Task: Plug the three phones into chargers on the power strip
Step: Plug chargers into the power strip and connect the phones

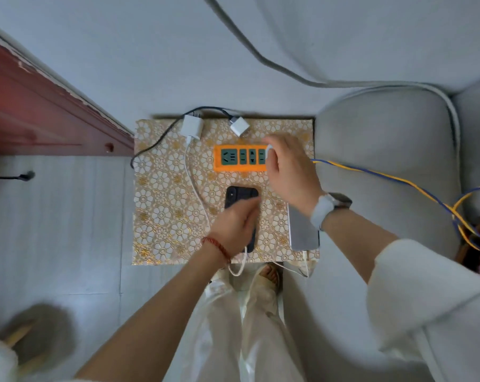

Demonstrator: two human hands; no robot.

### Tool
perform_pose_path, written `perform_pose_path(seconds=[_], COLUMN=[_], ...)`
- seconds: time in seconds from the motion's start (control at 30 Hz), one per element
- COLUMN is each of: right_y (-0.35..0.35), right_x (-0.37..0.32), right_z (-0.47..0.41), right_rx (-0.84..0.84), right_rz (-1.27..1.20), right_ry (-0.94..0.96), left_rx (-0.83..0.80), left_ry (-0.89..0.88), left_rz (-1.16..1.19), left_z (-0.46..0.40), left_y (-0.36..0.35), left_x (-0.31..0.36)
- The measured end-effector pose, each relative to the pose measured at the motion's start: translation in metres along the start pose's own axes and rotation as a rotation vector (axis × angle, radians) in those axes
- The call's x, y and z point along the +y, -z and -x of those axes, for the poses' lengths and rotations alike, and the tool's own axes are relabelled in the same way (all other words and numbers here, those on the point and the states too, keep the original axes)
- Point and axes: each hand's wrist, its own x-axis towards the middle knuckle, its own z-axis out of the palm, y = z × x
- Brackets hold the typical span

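The black phone [241, 213] lay face down near the middle of the worktop [161, 216], long side running away from the person, and the left hand [234, 227] was on it, fingers curled over its near half in a closed grip. A white cable [196, 194] ran from under that hand, looped off the near edge, and climbed up the worktop to a white charger [191, 126] lying loose at the far edge. A second white charger [239, 125] lay just beside it to the right, tilted, with a dark cable [156, 144] trailing off the far-left side.

Over at the power strip [240, 159], orange with green sockets, the right hand [288, 169] was at its right end, fingers pinched shut on something small and white [269, 148]; what it was I could not tell. The strip's visible sockets stood empty. Blue and yellow wires [385, 175] ran off to the right from behind that hand.

A silver phone [302, 230] lay at the worktop's right edge, partly under the right wrist, which wore a watch with a white band [323, 208]. The worktop wore a gold floral cover.
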Motion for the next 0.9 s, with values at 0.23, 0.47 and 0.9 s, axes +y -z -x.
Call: perform_pose_path(seconds=[0.23,0.47,0.9], right_y=[-0.039,-0.060,-0.050], right_x=[-0.002,0.007,0.030], right_z=[-0.062,-0.037,-0.029], right_rx=[-0.411,-0.396,-0.405], right_rz=[0.314,0.729,0.796], right_ry=[-0.052,0.112,0.353], left_rx=[-0.193,0.153,0.317], left_ry=[-0.003,0.194,0.523], left_rz=[-0.169,-0.221,-0.050], left_z=[0.028,-0.017,-0.093], left_y=[0.007,0.047,0.066], left_x=[-0.043,-0.095,-0.099])
